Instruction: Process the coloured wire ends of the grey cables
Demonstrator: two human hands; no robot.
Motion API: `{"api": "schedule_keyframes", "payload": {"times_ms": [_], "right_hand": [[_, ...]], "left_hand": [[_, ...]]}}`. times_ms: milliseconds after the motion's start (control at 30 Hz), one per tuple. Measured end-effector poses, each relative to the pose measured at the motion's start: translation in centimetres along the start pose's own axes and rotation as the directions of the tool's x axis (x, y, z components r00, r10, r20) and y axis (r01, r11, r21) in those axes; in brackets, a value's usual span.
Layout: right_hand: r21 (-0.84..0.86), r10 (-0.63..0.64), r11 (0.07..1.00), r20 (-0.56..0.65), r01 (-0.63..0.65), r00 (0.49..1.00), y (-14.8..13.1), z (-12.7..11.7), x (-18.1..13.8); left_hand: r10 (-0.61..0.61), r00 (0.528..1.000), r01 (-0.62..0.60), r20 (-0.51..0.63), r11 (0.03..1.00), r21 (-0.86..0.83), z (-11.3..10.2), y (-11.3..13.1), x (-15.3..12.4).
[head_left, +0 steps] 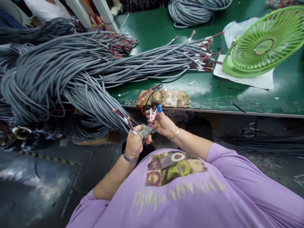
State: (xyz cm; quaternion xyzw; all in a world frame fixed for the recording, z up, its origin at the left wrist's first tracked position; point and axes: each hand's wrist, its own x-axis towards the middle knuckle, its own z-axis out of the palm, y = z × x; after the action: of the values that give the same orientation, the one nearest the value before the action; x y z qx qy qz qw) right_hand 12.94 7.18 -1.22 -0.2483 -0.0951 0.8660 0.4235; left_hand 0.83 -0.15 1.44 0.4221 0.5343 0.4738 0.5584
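My left hand (135, 140) is closed around the end of a grey cable, close to my body. Grey wrapping covers some of its fingers, and thin coloured wires (124, 118) stick up beside it. Bare copper-coloured strands (154, 126) poke out between the two hands. My right hand (166, 126), with a blue cover on the thumb, pinches a small pale pink clip-like piece (152, 114). Its exact kind is too small to make out. Both hands are close together just off the table's front edge, with the right fingertips at the strands.
A large bundle of grey cables (45, 72) drapes over the green table (204, 96) at left. A taped wooden block (175, 98) lies at the front edge. A green fan (265, 46) stands at right, and a cable coil (192, 9) lies behind. Another person (47, 9) is at back left.
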Motion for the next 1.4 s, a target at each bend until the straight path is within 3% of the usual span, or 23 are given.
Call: {"api": "schedule_keyframes", "payload": {"times_ms": [267, 533, 733, 933, 1200, 1400], "right_hand": [[-0.063, 0.065, 0.996, 0.132, -0.057, 0.989, -0.6, -0.8, -1.2], [-0.139, -0.097, 0.983, 0.136, 0.116, 0.986, 0.0, -1.5, -1.3], [-0.08, -0.025, 0.996, 0.053, 0.029, 0.998, -0.3, -0.5, -1.1], [-0.029, -0.041, 0.999, 0.006, 0.041, 0.999, -0.2, 0.0, -1.0], [-0.041, 0.029, 0.999, 0.075, -0.026, 0.997, -0.3, -0.7, -1.3], [-0.12, 0.067, 0.991, 0.133, -0.051, 0.989, -0.8, -1.2, -1.8]], "left_hand": [[0.082, 0.997, -0.082, -0.002, 0.997, 0.001, 0.2, 0.4, -1.3], [0.144, 0.982, -0.144, -0.126, 0.99, 0.009, 1.0, 0.2, -1.5], [0.129, 0.982, -0.125, -0.141, 0.991, 0.038, 1.2, -0.2, -1.0], [0.125, 0.982, -0.117, -0.14, 0.991, 0.063, 1.0, -0.8, -0.7], [0.145, 0.982, -0.138, -0.12, 0.988, 0.062, 0.8, -0.5, -1.4], [0.168, 0.971, -0.17, -0.169, 0.985, 0.003, 0.5, -0.3, -1.9]]}}
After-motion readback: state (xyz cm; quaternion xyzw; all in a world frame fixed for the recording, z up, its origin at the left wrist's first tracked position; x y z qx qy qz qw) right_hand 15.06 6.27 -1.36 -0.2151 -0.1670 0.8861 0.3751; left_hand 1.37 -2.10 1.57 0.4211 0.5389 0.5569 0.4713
